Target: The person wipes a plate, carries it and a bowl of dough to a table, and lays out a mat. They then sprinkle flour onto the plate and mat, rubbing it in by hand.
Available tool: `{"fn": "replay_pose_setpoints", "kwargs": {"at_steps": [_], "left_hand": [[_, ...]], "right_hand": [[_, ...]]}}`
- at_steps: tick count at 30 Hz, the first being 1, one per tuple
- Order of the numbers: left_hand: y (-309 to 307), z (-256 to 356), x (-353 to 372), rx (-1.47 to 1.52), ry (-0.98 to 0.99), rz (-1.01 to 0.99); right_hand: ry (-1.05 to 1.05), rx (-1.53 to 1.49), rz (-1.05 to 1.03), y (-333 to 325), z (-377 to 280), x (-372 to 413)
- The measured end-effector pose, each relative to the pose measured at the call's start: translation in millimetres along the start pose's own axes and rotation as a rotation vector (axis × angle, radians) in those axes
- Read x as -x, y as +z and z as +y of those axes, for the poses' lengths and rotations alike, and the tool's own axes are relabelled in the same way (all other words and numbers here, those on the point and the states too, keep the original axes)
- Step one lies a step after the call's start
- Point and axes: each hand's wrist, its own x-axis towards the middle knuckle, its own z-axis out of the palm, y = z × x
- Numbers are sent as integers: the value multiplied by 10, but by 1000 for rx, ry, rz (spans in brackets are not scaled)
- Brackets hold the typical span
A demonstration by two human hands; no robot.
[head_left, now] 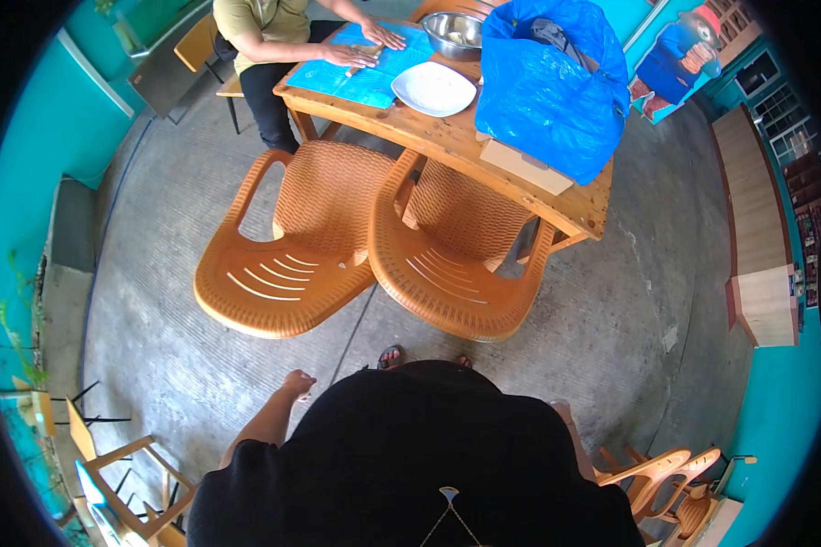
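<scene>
Low in the view, my left hand [298,384] hangs beside my body over the concrete floor, its fingers too small to make out clearly. My right hand [561,409] is mostly hidden at the right side of my black shirt. Neither hand touches the furniture. Ahead stand two brown plastic chairs [283,273] [461,287] against a wooden table [447,150]. On it are a blue plastic sheet [337,77], a white plate [434,88], a metal bowl [454,35] and a large blue bag [552,100]. A person's two hands lie on the sheet over a thin stick-like object.
A cardboard box [524,167] lies under the blue bag. Wooden chairs [146,483] stand at the lower left, and more brown chairs [652,474] at the lower right. A wooden counter [762,228] runs along the right wall. The person sits at the table's left end.
</scene>
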Motion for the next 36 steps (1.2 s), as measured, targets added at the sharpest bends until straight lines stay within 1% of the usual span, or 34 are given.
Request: {"fn": "replay_pose_setpoints", "kwargs": {"at_steps": [3,5,7,10,13,16,20,22,28,29,31,34,36], "left_hand": [[-26,36,34,-6,-17,-26],[0,-65,-55,-1,-38,-45],[75,-265,-317,-50,19,-82],[31,-214,-245,-118,44,-94],[78,-301,-336,-100,27,-57],[199,-557,-683,-92,22,-23],[86,-283,-378,-42,12,36],[56,-240,-353,1,22,-16],[39,-260,-416,18,27,-51],[29,-248,-406,16,28,-50],[16,-217,-366,-150,42,-48],[-2,-192,-287,-120,35,-46],[53,-309,-438,-143,43,-34]], "right_hand": [[2,-2,2,41,-43,39],[2,-2,4,67,-76,55],[4,-1,1,90,-94,71],[2,-1,2,112,-108,82],[5,0,-1,123,-125,90],[6,2,-4,140,-144,105],[8,1,-1,157,-141,108],[7,2,2,167,-141,116],[7,-6,4,229,-152,138],[5,-9,4,238,-151,140],[6,-12,4,262,-152,140],[5,-14,5,280,-148,145],[3,-11,6,283,-152,152]]}}
